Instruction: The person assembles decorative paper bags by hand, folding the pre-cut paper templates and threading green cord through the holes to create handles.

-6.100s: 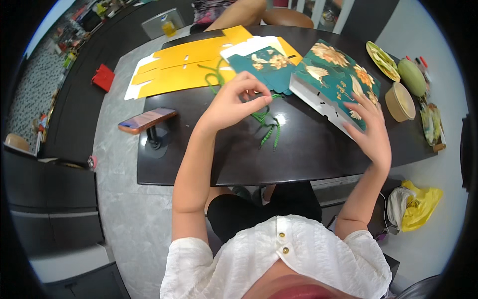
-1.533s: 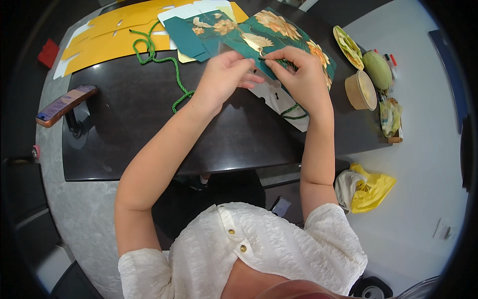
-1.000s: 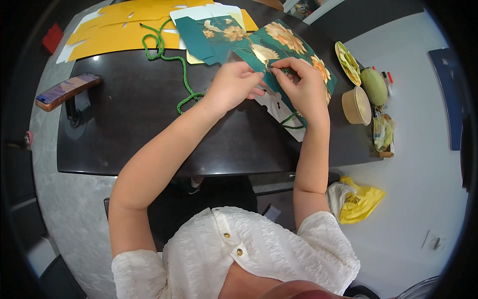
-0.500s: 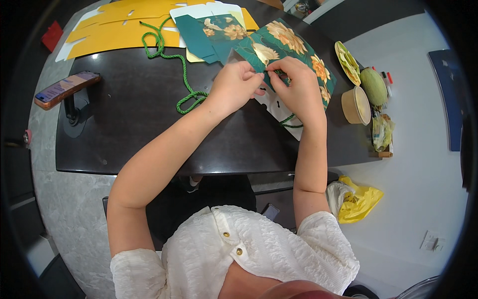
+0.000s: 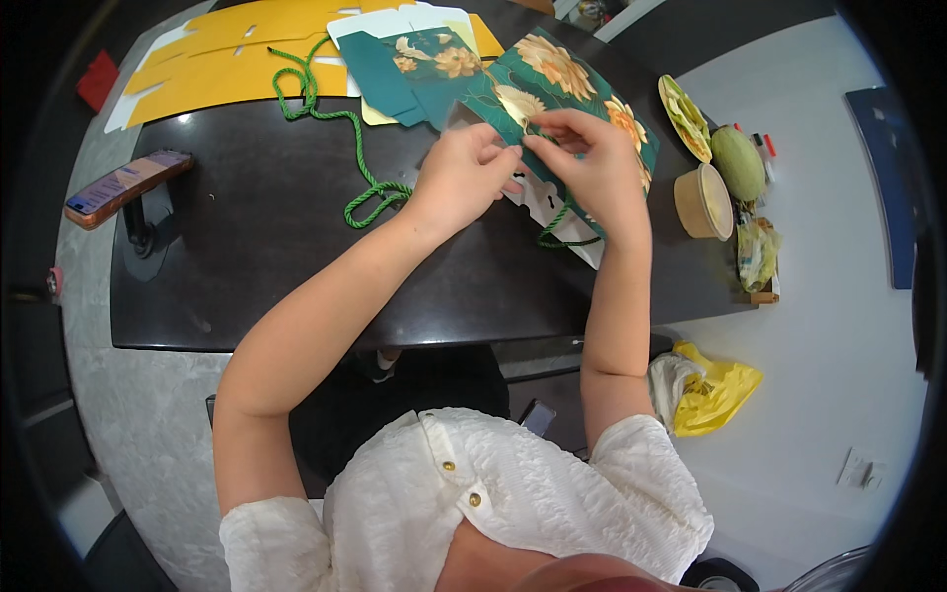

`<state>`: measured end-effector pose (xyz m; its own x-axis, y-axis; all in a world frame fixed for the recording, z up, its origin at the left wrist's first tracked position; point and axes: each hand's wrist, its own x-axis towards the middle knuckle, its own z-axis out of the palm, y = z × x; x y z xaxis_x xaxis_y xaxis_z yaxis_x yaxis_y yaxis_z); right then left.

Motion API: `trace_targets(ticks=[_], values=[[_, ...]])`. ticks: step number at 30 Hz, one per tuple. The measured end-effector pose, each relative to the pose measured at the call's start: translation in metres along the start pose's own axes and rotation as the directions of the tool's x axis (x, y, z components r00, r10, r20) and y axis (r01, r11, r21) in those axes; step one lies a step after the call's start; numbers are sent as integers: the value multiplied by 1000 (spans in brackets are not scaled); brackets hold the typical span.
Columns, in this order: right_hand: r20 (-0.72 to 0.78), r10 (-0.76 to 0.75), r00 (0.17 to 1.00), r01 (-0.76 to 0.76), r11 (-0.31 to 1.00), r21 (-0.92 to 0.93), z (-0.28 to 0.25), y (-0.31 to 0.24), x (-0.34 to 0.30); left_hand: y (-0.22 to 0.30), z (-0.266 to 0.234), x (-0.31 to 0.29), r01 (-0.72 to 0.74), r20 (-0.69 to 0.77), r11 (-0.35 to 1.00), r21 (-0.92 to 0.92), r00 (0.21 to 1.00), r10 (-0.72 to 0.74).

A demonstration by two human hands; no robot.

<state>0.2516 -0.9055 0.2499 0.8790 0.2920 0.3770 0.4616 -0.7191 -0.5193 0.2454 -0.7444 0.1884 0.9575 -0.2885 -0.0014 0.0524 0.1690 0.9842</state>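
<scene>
Pinching green twisted cord (image 5: pixel 567 245): right hand (image 5: pixel 592 163), thumb and forefinger together | left hand (image 5: pixel 460 176) half-curled, hold unclear, at green floral cardboard piece (image 5: pixel 577 94), far, right of centre | best: edge steadied, pinch near tip

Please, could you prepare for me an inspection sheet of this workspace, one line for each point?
Surface: dark, glossy table.
Job's things: teal flower-printed box with pale, holed side panel; green cord loosely looped; another cord loop below the right hand.
Clutter: phone on stand, melon, round tub, yellow card sheets.
Grippers: left hand and right hand meet near the box's edge; exact grip unclear.
Cables: nothing seen on the tabletop.
Surroundings: yellow bag beside the wall.
</scene>
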Motion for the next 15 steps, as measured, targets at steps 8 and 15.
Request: trace_targets(ticks=[8, 15], values=[[-23, -58, 998, 57, 997, -55, 8, -3, 4, -1, -2, 1, -7, 56, 999, -40, 998, 9], [12, -55, 998, 56, 996, -69, 4, 1, 4, 3, 0, 0, 33, 104, 994, -102, 994, -22]])
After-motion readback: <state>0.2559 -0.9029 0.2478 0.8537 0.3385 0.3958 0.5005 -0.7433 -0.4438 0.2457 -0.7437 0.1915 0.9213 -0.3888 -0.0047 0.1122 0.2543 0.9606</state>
